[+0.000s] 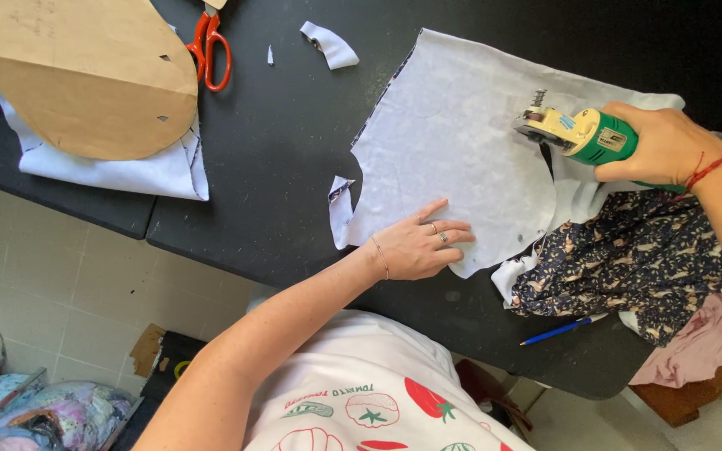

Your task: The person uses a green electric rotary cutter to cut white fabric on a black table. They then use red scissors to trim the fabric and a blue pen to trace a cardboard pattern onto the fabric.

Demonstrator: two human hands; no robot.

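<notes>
Nearest the camera is your own white printed shirt (361, 392), with your left forearm running up from it to the black table (277, 150). Your left hand (418, 244) lies open and flat, fingers together, palm pressing on the near edge of the pale fabric layers (453, 142). It looks placed there to pin the stack so the layers do not slide against one another while the blade works further along.

Just to the right, at the table's near edge, a blue pen (557, 331) lies loose beside a heap of dark patterned fabric (637, 259), with a pink cloth (699, 338) hanging below it. The heap spills off the table side, out of the cutting path.

Further in, your right hand (666, 146) is closed around the green body of the electric fabric cutter (578, 132). Its yellow head rests on the pale fabric, well apart from your flat left hand, so your fingers sit clear of the blade.

Beyond that lie small offcuts (330, 43) on bare table. At the far left, red-handled scissors (209, 48) lie just beside a brown paper pattern (85, 71), which rests on another stack of white fabric (139, 171), probably weighing it down as a template.
</notes>
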